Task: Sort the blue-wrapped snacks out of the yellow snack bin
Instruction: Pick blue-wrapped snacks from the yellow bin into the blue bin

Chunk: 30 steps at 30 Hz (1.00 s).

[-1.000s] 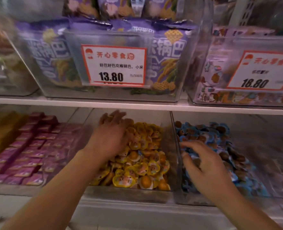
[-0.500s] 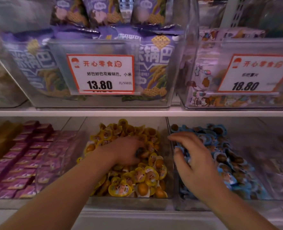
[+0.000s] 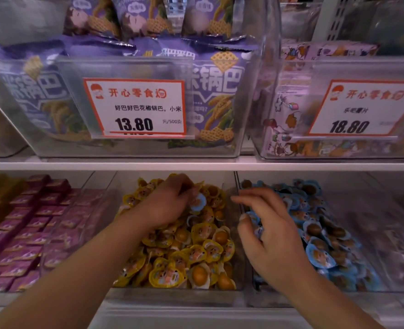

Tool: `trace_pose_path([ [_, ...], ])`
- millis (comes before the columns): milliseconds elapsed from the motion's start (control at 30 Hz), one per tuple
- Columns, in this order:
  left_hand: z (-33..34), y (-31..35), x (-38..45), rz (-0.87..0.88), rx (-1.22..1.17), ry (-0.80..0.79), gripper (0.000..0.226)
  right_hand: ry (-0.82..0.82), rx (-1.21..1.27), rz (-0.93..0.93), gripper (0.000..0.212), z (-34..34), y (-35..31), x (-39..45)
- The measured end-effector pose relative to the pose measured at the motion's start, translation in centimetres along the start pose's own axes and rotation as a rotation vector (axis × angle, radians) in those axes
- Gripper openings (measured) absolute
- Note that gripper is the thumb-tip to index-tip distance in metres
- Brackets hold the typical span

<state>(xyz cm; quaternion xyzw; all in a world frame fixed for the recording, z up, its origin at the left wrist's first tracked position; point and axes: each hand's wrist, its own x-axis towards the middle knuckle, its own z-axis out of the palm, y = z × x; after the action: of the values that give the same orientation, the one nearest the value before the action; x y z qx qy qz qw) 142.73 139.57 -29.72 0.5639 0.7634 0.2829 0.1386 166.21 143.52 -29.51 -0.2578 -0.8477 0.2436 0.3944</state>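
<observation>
Heads up: your left hand [image 3: 170,205] is pinching a blue-wrapped snack [image 3: 199,202] over the far end of the yellow bin [image 3: 172,298]. It's slippery, so it could drop back among the yellow snacks [image 3: 203,255]. Your right hand [image 3: 267,231] holds a few blue packs over the blue bin [image 3: 371,245] on the right.

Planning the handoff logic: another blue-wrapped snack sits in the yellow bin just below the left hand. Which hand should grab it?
Left. The left hand is already in the yellow bin, pinching one blue snack; the second blue snack lies right under it. The right hand holds blue snacks over the blue bin.
</observation>
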Motion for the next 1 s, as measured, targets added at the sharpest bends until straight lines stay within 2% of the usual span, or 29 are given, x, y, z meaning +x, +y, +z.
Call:
trace_pose_path([
  [67, -0.6, 1.9, -1.0, 0.030, -0.169, 0.077, 0.010, -0.004, -0.002, -0.033, 0.034, -0.3, -0.2, 0.3],
  [133, -0.4, 4.1, -2.6, 0.080, -0.411, 0.029, 0.008, -0.026, -0.013, -0.053, 0.043, -0.2, -0.4, 0.6],
  [200, 0.0, 5.4, -3.4, 0.087, -0.623, -0.010, 0.008, -0.018, -0.025, -0.095, 0.042, 0.1, -0.6, 0.8],
  [233, 0.2, 5.6, -3.4, 0.060, -0.699, -0.020, 0.014, 0.003, -0.026, -0.110, 0.039, 0.2, -0.6, 0.9],
  [300, 0.4, 4.9, -2.5, -0.122, -0.812, -0.047, 0.035, 0.050, -0.023, -0.099, 0.033, 0.3, -0.3, 1.1],
  [333, 0.6, 4.0, -1.9, -0.220, -0.794, -0.052, 0.041, 0.063, -0.025, -0.077, 0.031, 0.2, 0.0, 1.1],
  [367, 0.9, 2.9, -1.3, -0.250, -0.637, -0.068, 0.043, 0.068, -0.024, -0.051, 0.030, 0.1, 0.2, 1.1],
  [433, 2.0, 0.4, -0.3, -0.117, -0.018, -0.170, 0.029, 0.066, -0.013, -0.010, 0.030, -0.2, 0.5, 1.1],
  [467, 2.8, -0.2, -0.2, -0.035, 0.221, -0.223, 0.027, 0.061, -0.010, 0.003, 0.031, -0.3, 0.6, 1.1],
  [500, 3.5, -0.6, 0.0, 0.011, 0.350, -0.263, 0.032, 0.056, -0.009, 0.013, 0.031, -0.3, 0.6, 1.1],
  [600, 5.3, 0.0, 1.0, 0.041, 0.430, -0.299, 0.042, 0.060, -0.010, 0.025, 0.029, -0.2, 0.7, 1.0],
  [767, 5.9, 0.9, 2.0, 0.008, 0.283, -0.395, 0.045, 0.055, 0.027, 0.029, 0.027, 0.1, 1.0, 1.0],
  [833, 6.2, 1.3, 2.3, 0.001, 0.334, -0.422, 0.048, 0.063, 0.034, 0.023, 0.026, 0.2, 0.9, 1.0],
  [1000, 6.6, 1.4, 2.6, -0.003, 0.406, -0.431, 0.039, 0.072, 0.062, 0.037, 0.028, 0.3, 0.8, 0.9],
])
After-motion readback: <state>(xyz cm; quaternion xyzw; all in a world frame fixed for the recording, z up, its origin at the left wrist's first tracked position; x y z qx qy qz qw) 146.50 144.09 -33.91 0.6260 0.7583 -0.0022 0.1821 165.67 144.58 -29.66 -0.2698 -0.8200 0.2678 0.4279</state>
